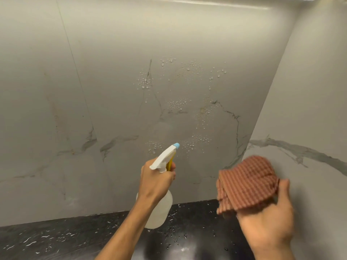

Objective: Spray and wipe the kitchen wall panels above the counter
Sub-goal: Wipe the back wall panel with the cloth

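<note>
Our left hand (156,178) was clamped around the neck of the spray bottle (159,207), fingers on its yellow trigger, the blue nozzle (176,145) aimed toward twelve o'clock at the wall. Our right hand (270,218) lay at about four o'clock from the bottle, well apart from it, palm up, with fingers and thumb closed on a bunched reddish ribbed cloth (247,184); the cloth was a little blurred and not touching the wall. Beyond the nozzle, the marble-veined wall panel (112,81) carried patches of droplets (180,104) between about eleven and one o'clock, so we judged the spraying of this stretch largely done and the wiping not yet begun. The panel toward nine o'clock, past a vertical seam, looked dry, as did the side panel (309,109) at three o'clock, so both seemed left to spray and wipe. The two panels met in an inner corner just beside the cloth, which would crowd a wipe toward the right. The dark surface (56,239) below, at six o'clock, was speckled with water and bore no other objects in view, and a bright strip ran along the top edge, leaving open room upward and leftward.
</note>
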A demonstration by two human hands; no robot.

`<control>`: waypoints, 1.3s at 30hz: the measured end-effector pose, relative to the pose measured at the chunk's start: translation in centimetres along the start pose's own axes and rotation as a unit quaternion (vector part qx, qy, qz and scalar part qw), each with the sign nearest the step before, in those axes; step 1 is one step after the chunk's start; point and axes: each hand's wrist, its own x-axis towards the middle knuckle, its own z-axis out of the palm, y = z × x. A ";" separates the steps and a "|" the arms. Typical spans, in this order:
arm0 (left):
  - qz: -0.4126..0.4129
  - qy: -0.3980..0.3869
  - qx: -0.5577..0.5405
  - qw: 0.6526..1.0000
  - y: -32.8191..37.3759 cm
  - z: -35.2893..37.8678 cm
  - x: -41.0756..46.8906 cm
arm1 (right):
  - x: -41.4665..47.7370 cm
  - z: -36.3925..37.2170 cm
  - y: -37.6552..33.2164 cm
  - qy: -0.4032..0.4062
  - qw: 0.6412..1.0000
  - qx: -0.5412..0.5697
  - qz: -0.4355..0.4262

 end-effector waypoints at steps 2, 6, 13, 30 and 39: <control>0.002 -0.011 -0.038 0.999 1.0 0.8 0.2 | 1.1 2.3 -1.6 -0.001 0.996 -0.046 -0.078; 0.036 -0.017 -0.068 0.997 3.2 1.7 0.6 | 7.1 10.2 -3.4 -0.076 0.911 -0.195 -0.356; 0.056 0.004 -0.102 0.993 4.8 1.2 0.5 | 13.5 9.7 0.1 -0.102 0.445 -0.729 -0.510; 0.108 0.099 -0.085 0.986 5.0 -2.6 0.9 | 16.6 20.1 -1.7 0.049 0.352 -0.646 -0.675; 0.116 0.125 -0.067 0.983 4.2 -5.5 0.8 | 14.8 19.5 0.1 -0.179 0.168 -0.619 -0.746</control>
